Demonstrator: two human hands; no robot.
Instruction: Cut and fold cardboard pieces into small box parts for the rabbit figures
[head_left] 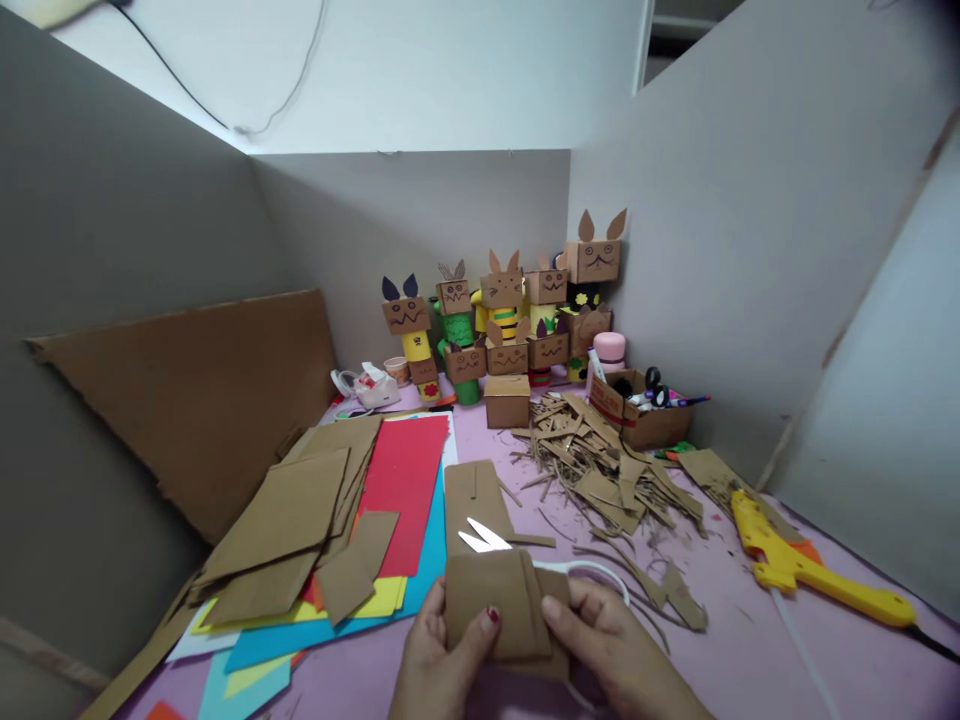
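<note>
My left hand [454, 650] grips a small stack of cut cardboard pieces [491, 595] by its left side, thumb on top. On the right side of the same stack, the thumb of my right hand [604, 635] presses down. The pieces overlap unevenly. Just beyond them, open scissors [487, 540] show their blades pointing away to the left. Their white handle loop appears above my right hand, while the pivot is hidden behind the cardboard. A cardboard strip with a slit [472, 490] lies flat past the blades.
To the left, cardboard sheets [277, 510] lie over red paper [405, 480] and blue paper. Cardboard scraps [600, 460] heap up at right, near a yellow glue gun [817, 575]. Box-headed animal figures [502, 290] stand at the back beside a box of markers [641, 405].
</note>
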